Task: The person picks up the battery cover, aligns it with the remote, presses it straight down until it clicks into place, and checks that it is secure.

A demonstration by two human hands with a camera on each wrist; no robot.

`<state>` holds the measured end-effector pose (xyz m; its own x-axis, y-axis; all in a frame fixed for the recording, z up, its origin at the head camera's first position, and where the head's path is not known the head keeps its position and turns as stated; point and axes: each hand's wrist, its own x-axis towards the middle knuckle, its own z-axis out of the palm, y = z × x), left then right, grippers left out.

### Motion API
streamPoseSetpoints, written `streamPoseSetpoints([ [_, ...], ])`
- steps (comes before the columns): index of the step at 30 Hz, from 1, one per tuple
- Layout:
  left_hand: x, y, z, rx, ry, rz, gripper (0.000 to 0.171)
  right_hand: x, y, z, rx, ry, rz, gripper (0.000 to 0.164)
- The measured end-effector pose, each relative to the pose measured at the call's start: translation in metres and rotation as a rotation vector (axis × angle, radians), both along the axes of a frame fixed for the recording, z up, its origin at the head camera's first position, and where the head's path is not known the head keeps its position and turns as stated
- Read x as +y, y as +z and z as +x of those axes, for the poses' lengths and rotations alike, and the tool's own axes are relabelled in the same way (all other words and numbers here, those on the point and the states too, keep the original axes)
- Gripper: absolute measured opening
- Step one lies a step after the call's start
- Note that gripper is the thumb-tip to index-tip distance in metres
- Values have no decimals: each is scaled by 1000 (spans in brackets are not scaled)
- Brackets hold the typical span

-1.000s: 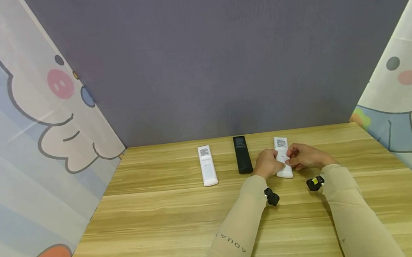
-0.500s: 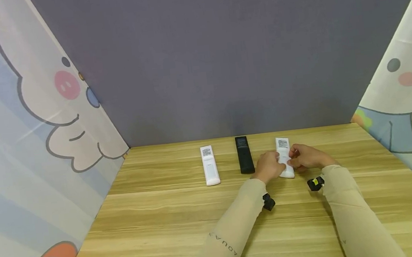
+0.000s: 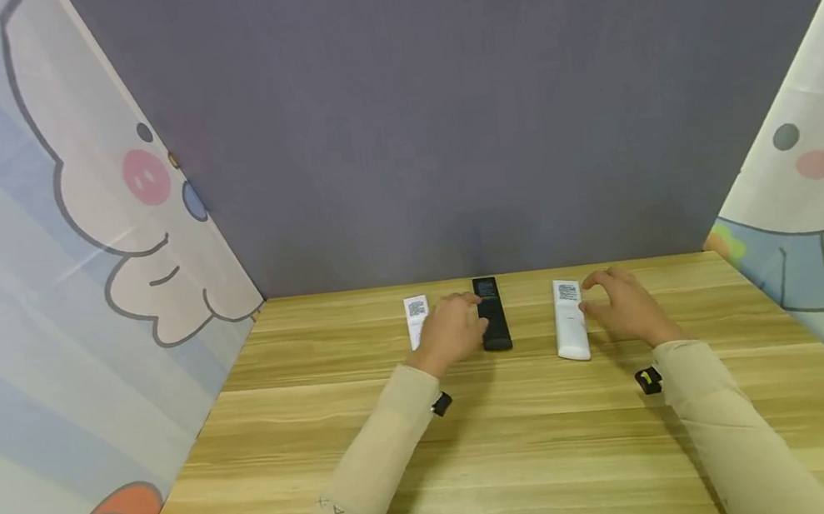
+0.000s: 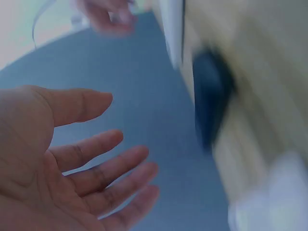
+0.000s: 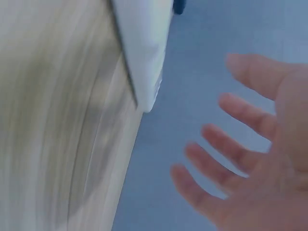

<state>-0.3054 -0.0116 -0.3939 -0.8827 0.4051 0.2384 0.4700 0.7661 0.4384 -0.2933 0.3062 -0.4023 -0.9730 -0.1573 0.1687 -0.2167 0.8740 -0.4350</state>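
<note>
Three remote controls lie in a row on the wooden table, label sides up. My left hand (image 3: 453, 332) hovers between the left white remote (image 3: 416, 315) and the black remote (image 3: 493, 315), covering the lower part of the white one in the head view. In the left wrist view its fingers (image 4: 110, 171) are spread and hold nothing, with the black remote (image 4: 209, 96) blurred to their right. Just right of the right white remote (image 3: 571, 324), my right hand (image 3: 624, 306) has its fingers apart, holding nothing. The right wrist view shows that white remote (image 5: 144, 53) beside the loose fingers.
The wooden table (image 3: 524, 463) ends at a tall grey panel (image 3: 473, 116) right behind the remotes. Cartoon-printed curtains (image 3: 79, 392) flank it on the left and right. Each wrist carries a small black camera (image 3: 649, 380).
My left hand has left the right white remote and moved left past the black one. My right hand has drawn slightly away to the right, its fingers off the right white remote.
</note>
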Motion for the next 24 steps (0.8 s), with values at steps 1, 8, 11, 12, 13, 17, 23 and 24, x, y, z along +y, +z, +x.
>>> streamPoseSetpoints([
  [1,-13,0,-5,32,35,-9,44,2,0,0,17,-21,4,47],
  [8,-88,-7,-33,108,204,-91,70,20,0,-4,81,-96,45,78],
  [11,-107,-11,-41,82,234,-105,77,27,-2,-8,81,-115,64,85],
  [12,-113,-12,-43,73,242,-110,79,28,-2,-9,80,-119,70,87],
  [13,-117,-13,-45,67,251,-114,79,30,-2,-9,74,-126,74,89],
  [17,-131,-17,-50,60,290,-154,82,36,-4,-12,42,-155,102,98],
  [23,-143,-22,-59,41,308,-188,89,47,-7,-17,4,-186,154,102],
  [24,-145,-22,-60,34,307,-195,91,48,-7,-17,1,-189,158,102],
])
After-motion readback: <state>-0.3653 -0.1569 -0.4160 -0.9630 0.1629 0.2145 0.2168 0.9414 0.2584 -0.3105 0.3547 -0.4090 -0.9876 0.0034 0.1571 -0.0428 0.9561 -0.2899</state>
